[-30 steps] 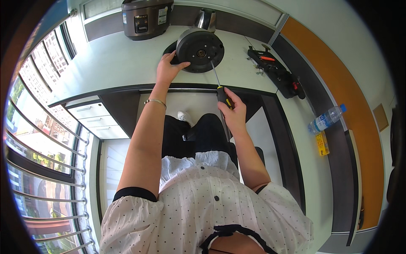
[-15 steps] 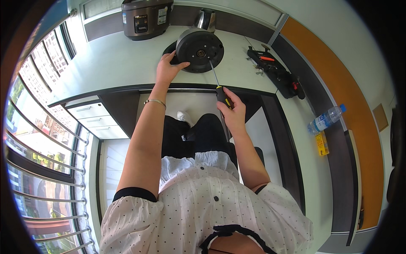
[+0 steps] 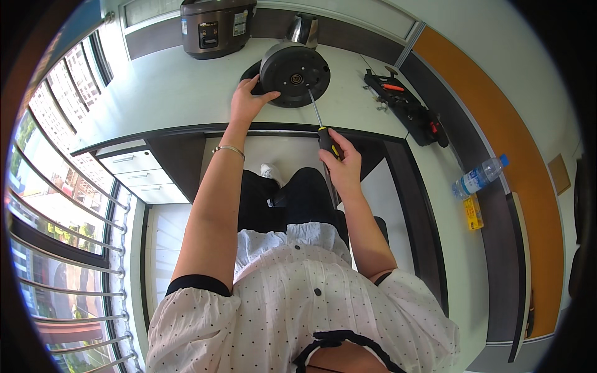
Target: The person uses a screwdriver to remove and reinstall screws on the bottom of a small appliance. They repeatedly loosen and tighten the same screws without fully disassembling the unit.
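An appliance that looks like an electric kettle (image 3: 297, 59) lies tipped on the desk, its round black underside facing me. A brass-coloured ring sits at the centre of that underside, with small holes around it. My left hand (image 3: 249, 99) grips the lower left rim, thumb in front and fingers partly hidden behind. In my right hand (image 3: 344, 158) is a screwdriver (image 3: 323, 133) with a black and yellow handle. Its thin shaft points up and away, and the tip meets the underside at a small hole below right of the ring.
A brown rice cooker (image 3: 217, 31) stands at the back left; a shiny silver vessel (image 3: 303, 29) is behind the black underside. To the right lie an open black tool case (image 3: 407, 105), a water bottle (image 3: 480, 176) and a yellow box (image 3: 472, 212). Barred windows line the left.
Almost nothing differs. Both hands, the screwdriver and the kettle keep their places; the whole picture has shifted very slightly.
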Demonstrator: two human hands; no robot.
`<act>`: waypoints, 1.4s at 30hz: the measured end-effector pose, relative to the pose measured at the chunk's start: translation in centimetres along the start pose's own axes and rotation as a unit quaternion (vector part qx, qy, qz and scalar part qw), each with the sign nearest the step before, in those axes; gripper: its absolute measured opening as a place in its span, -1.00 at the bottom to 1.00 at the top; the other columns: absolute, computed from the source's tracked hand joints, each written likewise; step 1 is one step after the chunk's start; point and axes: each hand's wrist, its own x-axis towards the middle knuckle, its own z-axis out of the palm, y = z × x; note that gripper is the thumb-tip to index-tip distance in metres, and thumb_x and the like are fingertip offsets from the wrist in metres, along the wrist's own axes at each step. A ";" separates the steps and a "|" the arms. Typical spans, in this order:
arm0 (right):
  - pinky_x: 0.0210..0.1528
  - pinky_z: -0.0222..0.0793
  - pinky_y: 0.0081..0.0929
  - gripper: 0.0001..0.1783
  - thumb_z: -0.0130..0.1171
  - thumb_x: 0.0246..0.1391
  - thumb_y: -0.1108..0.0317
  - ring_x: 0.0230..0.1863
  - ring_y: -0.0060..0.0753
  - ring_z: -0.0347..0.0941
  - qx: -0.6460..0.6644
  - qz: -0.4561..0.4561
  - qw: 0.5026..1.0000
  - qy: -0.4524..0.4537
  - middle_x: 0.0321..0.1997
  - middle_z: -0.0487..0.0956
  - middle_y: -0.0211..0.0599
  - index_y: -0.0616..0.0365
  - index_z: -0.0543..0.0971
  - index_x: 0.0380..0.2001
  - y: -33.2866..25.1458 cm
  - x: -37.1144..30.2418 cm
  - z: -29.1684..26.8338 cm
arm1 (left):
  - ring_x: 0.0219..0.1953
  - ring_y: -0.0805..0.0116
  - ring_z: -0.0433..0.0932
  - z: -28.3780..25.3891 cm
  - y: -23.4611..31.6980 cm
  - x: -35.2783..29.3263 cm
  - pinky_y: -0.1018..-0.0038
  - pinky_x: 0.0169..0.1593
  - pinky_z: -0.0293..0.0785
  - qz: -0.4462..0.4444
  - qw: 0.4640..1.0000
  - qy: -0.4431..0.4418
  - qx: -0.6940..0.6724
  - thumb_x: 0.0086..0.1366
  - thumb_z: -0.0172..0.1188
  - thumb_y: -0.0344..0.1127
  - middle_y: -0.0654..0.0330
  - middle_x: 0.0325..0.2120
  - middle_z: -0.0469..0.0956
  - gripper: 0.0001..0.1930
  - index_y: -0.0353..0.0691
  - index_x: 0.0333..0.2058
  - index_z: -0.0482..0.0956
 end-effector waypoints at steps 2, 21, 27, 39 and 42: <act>-0.47 0.30 -0.73 -0.41 0.22 -0.13 0.58 -0.42 -0.67 0.43 -0.001 0.004 1.000 0.000 -0.29 0.55 -0.39 0.24 0.44 0.08 0.0 0.0 0.0 | -0.11 0.23 0.49 0.0 0.2 -0.1 0.41 -0.01 0.40 0.009 1.000 0.008 0.005 -0.14 0.48 -0.08 0.07 -0.18 0.50 -0.24 -0.40 0.03 0.46; -0.42 0.38 -0.63 -0.53 0.14 -0.07 0.47 -0.41 -0.49 0.47 0.131 0.176 0.975 0.020 -0.25 0.59 -0.12 0.40 0.47 -0.02 -2.2 1.2 -1.5 | -0.13 0.25 0.50 0.0 -0.1 -0.1 0.43 -0.05 0.41 0.012 1.000 0.011 0.008 -0.13 0.48 -0.05 0.07 -0.17 0.50 -0.23 -0.39 0.03 0.46; -0.55 0.29 -0.63 -0.63 0.05 -0.02 0.43 -0.47 -0.46 0.39 0.325 0.330 0.886 -0.006 -0.40 0.47 -0.20 0.44 0.46 -0.13 -2.6 1.7 -1.9 | -0.14 0.25 0.50 0.2 -0.3 0.1 0.43 -0.05 0.41 0.021 1.000 0.016 0.005 -0.14 0.48 -0.06 0.07 -0.18 0.50 -0.23 -0.39 0.02 0.47; -0.67 0.25 -0.68 -0.67 0.04 0.05 0.42 -0.54 -0.46 0.36 0.425 0.358 0.823 -0.114 -0.22 0.51 0.05 0.32 0.40 -0.10 -2.4 2.6 -3.2 | -0.01 0.14 0.45 0.2 -0.1 -0.2 0.35 0.06 0.38 0.000 1.000 0.013 -0.002 -0.20 0.46 0.02 0.11 -0.08 0.47 -0.18 -0.28 0.05 0.46; -0.70 0.22 -0.67 -0.66 0.10 0.02 0.44 -0.60 -0.52 0.36 0.276 0.298 0.909 -0.092 -0.34 0.56 -0.04 0.31 0.46 -0.09 -3.2 2.3 -2.4 | -0.01 0.16 0.45 0.1 -0.2 -0.1 0.35 0.06 0.38 -0.004 1.000 0.011 0.001 -0.19 0.46 0.02 0.12 -0.05 0.46 -0.17 -0.28 0.07 0.45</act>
